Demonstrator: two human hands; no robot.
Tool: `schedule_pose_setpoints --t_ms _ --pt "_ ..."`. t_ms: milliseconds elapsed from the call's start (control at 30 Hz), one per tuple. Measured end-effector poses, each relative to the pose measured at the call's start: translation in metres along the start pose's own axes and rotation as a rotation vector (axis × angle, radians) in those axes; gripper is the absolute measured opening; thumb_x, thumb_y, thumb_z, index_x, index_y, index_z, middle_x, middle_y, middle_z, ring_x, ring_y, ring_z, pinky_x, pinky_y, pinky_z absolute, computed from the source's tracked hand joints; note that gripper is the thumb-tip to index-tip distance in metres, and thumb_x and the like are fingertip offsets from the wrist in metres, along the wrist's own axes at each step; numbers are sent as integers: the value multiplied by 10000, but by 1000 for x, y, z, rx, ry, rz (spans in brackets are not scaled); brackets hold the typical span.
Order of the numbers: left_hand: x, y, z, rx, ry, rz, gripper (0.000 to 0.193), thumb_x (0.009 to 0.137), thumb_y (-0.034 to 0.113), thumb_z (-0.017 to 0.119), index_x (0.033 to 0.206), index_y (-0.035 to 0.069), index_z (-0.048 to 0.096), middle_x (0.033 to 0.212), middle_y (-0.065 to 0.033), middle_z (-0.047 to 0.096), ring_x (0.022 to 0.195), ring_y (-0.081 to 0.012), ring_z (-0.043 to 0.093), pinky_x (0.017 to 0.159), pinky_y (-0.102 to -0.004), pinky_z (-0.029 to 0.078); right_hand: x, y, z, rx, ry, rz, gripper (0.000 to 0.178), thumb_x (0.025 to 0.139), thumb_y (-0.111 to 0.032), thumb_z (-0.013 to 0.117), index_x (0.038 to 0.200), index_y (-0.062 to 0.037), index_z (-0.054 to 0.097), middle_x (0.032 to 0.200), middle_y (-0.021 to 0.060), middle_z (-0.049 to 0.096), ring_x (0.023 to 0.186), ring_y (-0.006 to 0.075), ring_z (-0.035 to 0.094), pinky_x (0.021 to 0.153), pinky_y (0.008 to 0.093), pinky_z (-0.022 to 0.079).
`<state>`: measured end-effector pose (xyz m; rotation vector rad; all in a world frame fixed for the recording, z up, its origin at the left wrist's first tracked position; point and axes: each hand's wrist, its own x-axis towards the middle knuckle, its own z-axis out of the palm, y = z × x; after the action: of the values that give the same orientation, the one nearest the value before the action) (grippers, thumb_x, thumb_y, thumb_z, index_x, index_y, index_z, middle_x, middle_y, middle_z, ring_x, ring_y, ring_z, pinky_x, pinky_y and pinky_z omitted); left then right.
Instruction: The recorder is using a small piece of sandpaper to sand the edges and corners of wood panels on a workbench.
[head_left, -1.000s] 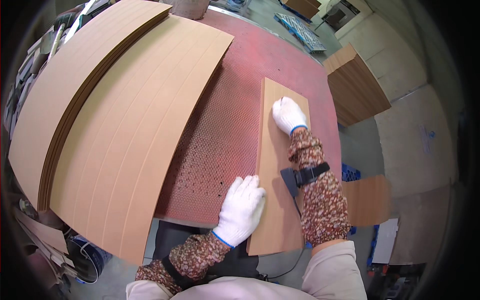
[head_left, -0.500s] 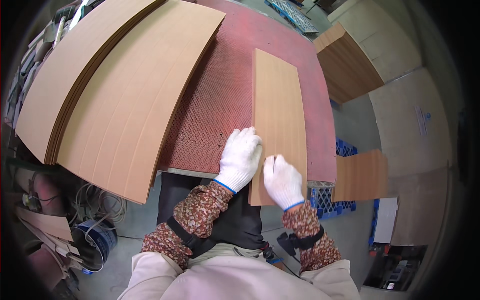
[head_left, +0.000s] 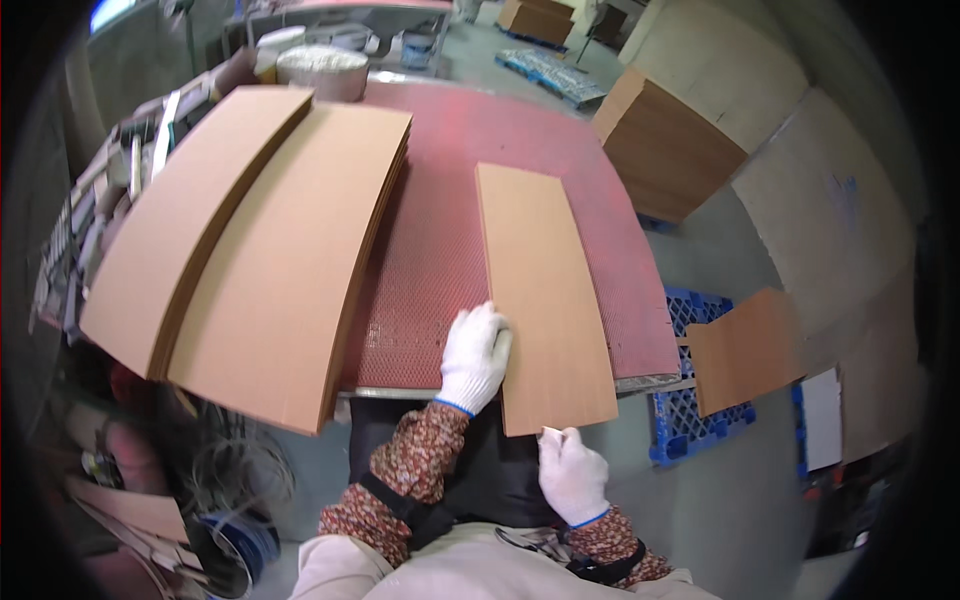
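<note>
A long, narrow wood-coloured panel (head_left: 545, 290) lies on the red table, its near end jutting past the table's front edge. At its left side, my left hand (head_left: 475, 360), in a white knit glove, holds the panel's edge with bent fingers. My right hand (head_left: 573, 475), gloved alike, is closed in a pinch just at the near end. Whatever small thing sits between those fingertips is too small to make out. To the left, larger wood-coloured panels (head_left: 285, 240) lie in two overlapping stacks.
The red table (head_left: 440, 220) has a textured top. Right of it are blue pallets (head_left: 700, 420), a stack of panels (head_left: 665, 150) and a smaller stack (head_left: 745, 350). Behind the large panels stands a round tub (head_left: 322, 72). Scraps (head_left: 135, 510) and coiled hose (head_left: 240, 470) lie lower left.
My right hand has come from the top of the narrow panel back to its near end. My left hand stays by the left edge. The view has tilted, showing more of the far room.
</note>
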<state>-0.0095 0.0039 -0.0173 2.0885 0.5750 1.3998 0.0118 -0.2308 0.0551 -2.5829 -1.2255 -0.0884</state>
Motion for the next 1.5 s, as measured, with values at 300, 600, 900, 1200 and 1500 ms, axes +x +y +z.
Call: schedule_pose_setpoints --t_ms 300,600,900,1200,1500 --pt "-18 91 -49 182 -448 -142 247 919 184 748 1119 47 704 921 -162 740 897 -394 717 826 -511 558 38 89 -27 -45 257 146 302 1040 -322 646 924 -45 684 991 193 699 928 407 686 801 524 561" --pt "-36 116 -60 95 -635 -558 501 981 296 743 1413 76 619 866 -89 760 805 -259 763 754 -402 595 39 94 -29 155 143 241 340 1046 -336 610 942 -20 681 996 215 698 852 450 709 767 570 569" --pt "-39 117 -63 -107 -580 -836 593 982 273 766 1397 -110 586 820 -83 770 761 -123 746 704 -276 573 33 106 -20 81 228 253 320 1048 -341 618 948 -40 660 989 189 667 830 426 704 739 550 574" --pt "-33 123 -70 -328 -509 -977 499 1007 162 732 1390 -122 586 894 -90 754 795 -133 738 728 -298 631 21 93 -18 17 247 151 309 1049 -330 630 922 -50 659 958 166 673 845 404 698 735 532 576" --pt "3 148 -104 -539 -249 -1097 355 1094 253 579 1272 -44 654 902 -14 651 681 -84 615 602 -252 586 23 73 -52 729 -106 352 384 1082 -322 628 1165 49 684 1069 241 763 897 343 774 788 435 593"
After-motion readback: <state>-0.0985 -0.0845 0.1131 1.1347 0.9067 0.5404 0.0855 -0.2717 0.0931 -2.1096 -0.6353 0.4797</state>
